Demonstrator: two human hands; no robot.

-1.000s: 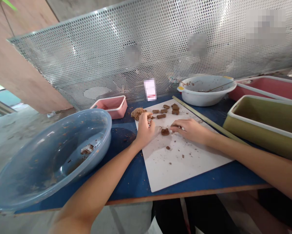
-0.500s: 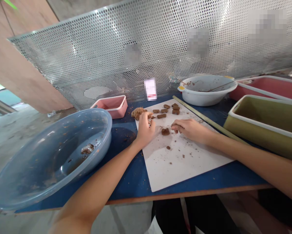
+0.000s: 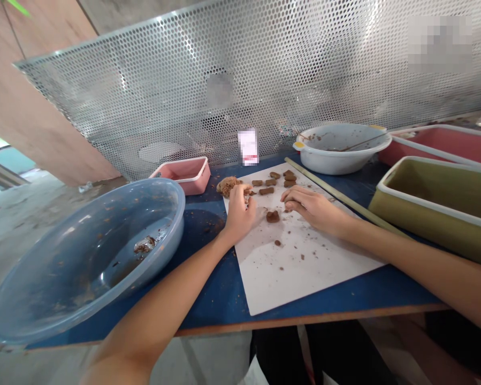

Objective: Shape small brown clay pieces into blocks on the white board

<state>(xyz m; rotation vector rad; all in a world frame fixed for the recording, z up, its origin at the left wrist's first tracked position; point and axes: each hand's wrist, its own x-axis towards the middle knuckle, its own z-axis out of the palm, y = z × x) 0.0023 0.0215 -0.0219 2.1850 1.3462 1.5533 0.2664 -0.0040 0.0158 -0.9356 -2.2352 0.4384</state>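
My left hand [image 3: 238,210] rests on the left edge of a white board [image 3: 296,262], fingers curled onto a lump of brown clay [image 3: 227,185] at the board's far corner. My right hand [image 3: 312,207] lies on the board with fingers curled together, just right of a small brown clay piece [image 3: 272,216]; whether the fingertips pinch anything is hidden. Several small shaped clay pieces [image 3: 280,180] lie in a group at the board's far end. Crumbs are scattered over the board.
A large blue basin [image 3: 83,256] with wet residue stands at the left. A pink tray [image 3: 184,174], a white basin [image 3: 340,147], a long stick [image 3: 344,200], an olive tray [image 3: 436,200] and a red tray [image 3: 444,141] stand around. A perforated metal screen [image 3: 264,80] backs the blue table [image 3: 208,299].
My right hand has shifted slightly away along the board, toward the group of clay pieces. My left hand has stayed on the clay lump.
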